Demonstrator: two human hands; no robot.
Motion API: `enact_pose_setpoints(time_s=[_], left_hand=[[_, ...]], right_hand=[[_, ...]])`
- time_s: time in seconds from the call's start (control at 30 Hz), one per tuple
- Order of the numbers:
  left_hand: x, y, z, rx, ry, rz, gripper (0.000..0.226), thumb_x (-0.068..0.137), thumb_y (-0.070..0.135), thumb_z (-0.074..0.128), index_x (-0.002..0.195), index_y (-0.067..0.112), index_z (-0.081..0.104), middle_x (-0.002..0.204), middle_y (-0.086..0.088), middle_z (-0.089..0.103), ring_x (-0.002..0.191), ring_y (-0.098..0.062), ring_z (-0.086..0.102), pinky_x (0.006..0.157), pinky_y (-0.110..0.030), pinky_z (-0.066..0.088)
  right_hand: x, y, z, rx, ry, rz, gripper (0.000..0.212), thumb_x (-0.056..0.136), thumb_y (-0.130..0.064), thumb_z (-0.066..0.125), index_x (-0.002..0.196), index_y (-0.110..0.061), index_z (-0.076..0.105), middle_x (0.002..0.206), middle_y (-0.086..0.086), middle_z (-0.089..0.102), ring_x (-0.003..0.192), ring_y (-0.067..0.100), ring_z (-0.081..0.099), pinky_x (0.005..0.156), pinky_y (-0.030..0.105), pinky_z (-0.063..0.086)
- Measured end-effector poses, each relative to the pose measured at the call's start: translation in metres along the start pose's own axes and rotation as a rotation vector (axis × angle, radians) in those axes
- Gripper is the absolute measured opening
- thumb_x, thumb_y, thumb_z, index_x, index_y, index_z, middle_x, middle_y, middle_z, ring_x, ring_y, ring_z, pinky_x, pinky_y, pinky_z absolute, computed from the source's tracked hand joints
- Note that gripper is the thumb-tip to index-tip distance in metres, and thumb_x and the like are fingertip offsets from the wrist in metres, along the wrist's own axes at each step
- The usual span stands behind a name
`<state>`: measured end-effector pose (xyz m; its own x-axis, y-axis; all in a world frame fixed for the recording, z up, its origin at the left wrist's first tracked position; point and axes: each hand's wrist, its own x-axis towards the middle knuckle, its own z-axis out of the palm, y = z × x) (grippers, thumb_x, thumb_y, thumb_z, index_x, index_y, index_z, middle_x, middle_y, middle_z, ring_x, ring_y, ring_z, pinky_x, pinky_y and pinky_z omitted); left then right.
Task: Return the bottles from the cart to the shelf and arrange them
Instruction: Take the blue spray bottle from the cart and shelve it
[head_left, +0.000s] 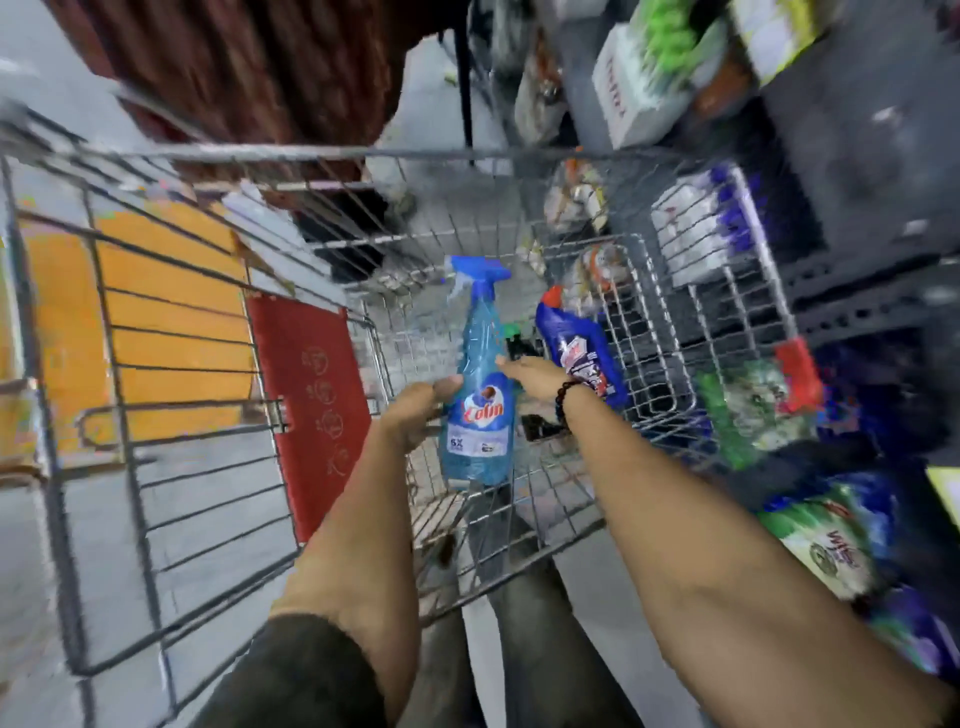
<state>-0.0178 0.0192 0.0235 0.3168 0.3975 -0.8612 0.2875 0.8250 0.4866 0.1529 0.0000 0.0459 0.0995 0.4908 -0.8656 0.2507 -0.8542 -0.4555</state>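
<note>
A light-blue Colin spray bottle (480, 374) stands upright inside the wire cart (311, 153), and my left hand (421, 410) grips its left side. My right hand (535, 376), with a bead bracelet at the wrist, reaches in with fingers stretched flat; its fingertips are at the spray bottle's right edge. Just right of that hand a dark-blue bottle with a red cap (576, 348) leans against the cart's right wall. A black bottle with a green cap (517, 343) shows partly behind my right hand. The picture is blurred by motion.
Shelves (883, 312) with boxes, packets and bags of goods run along the right of the cart. The cart's red child-seat flap (306, 405) hangs at the left. A dark red curtain (249, 67) hangs beyond the cart. My legs stand below the cart's near end.
</note>
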Motion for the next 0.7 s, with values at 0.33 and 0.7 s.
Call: enact_pose_setpoints(time_s=[0.33, 0.7], left_hand=[[-0.178, 0.144, 0.071, 0.367, -0.573, 0.457, 0.014, 0.087, 0.012, 0.056, 0.082, 0.024, 0.054, 0.063, 0.010, 0.069, 0.052, -0.005, 0.062, 0.047, -0.016, 0.047], [-0.340, 0.186, 0.237, 0.732, -1.214, 0.723, 0.048, 0.050, 0.040, 0.086, 0.085, 0.025, 0.056, 0.068, 0.005, 0.058, 0.051, -0.001, 0.057, 0.044, -0.015, 0.051]], right_hand=[[-0.253, -0.015, -0.094, 0.587, 0.070, -0.506, 0.012, 0.093, -0.016, 0.049, 0.088, -0.017, 0.060, 0.074, -0.007, 0.075, 0.063, 0.006, 0.069, 0.058, 0.020, 0.057], [-0.500, 0.057, -0.141, 0.480, 0.508, -0.895, 0.070, 0.048, -0.046, 0.084, 0.099, -0.009, 0.053, 0.074, -0.003, 0.075, 0.060, 0.007, 0.071, 0.052, 0.019, 0.057]])
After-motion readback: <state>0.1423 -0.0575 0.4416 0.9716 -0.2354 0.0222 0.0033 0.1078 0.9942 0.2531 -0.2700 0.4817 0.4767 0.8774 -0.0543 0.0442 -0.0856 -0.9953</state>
